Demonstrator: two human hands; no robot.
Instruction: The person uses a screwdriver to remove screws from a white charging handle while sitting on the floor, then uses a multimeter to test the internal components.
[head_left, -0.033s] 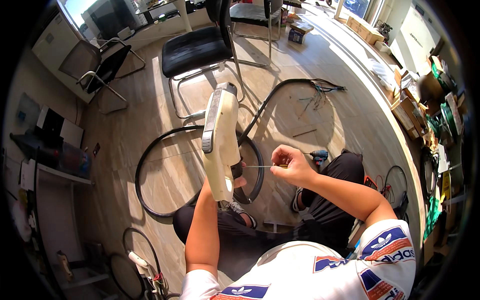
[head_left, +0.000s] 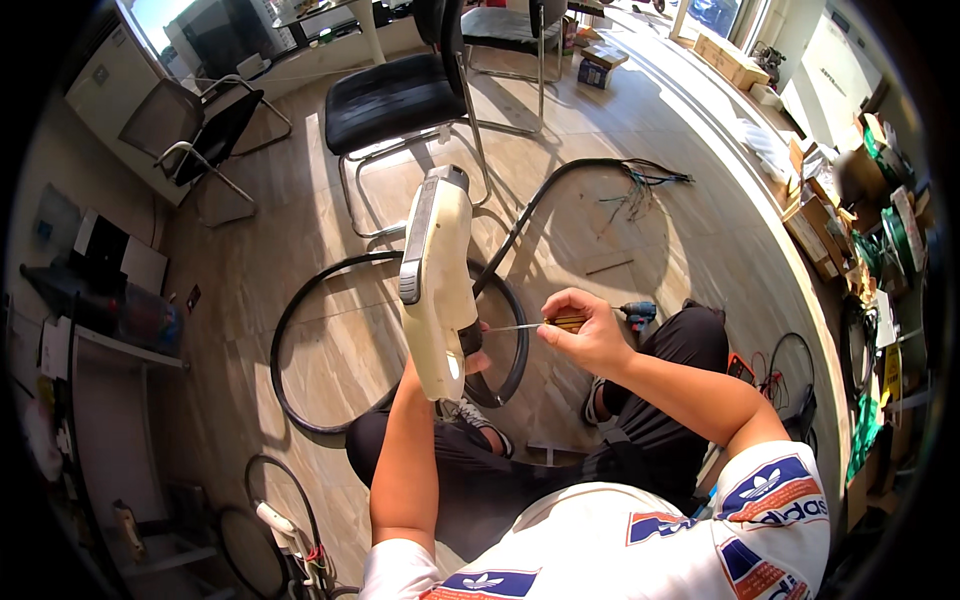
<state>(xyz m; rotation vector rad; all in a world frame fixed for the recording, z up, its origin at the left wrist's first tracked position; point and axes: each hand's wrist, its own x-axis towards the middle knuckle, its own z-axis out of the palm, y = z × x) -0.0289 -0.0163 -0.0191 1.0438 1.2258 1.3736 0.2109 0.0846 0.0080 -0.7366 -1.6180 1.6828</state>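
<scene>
My left hand (head_left: 474,356) grips a cream plug handle (head_left: 432,285) with a dark grey top strip and black lower fitting, held upright; most fingers are hidden behind it. In my right hand (head_left: 576,326), closed, is a yellow-and-black screwdriver (head_left: 564,323), its thin shaft pointing left at the handle's black fitting. Whether the tip touches is unclear. A thick black cable (head_left: 283,310) loops on the floor behind the handle, its far end showing loose wires (head_left: 628,195). A blue cordless drill (head_left: 637,314) lies just beyond my right knee.
Black chairs (head_left: 390,105) stand ahead and at the left. Boxes and spools (head_left: 820,230) crowd the right side, near a red meter (head_left: 740,367). A shelving unit (head_left: 110,430) is at the left, another white plug (head_left: 285,525) at lower left.
The cream handle has shifted slightly to the left. My right hand and the screwdriver have moved a little left and up, with the same grip.
</scene>
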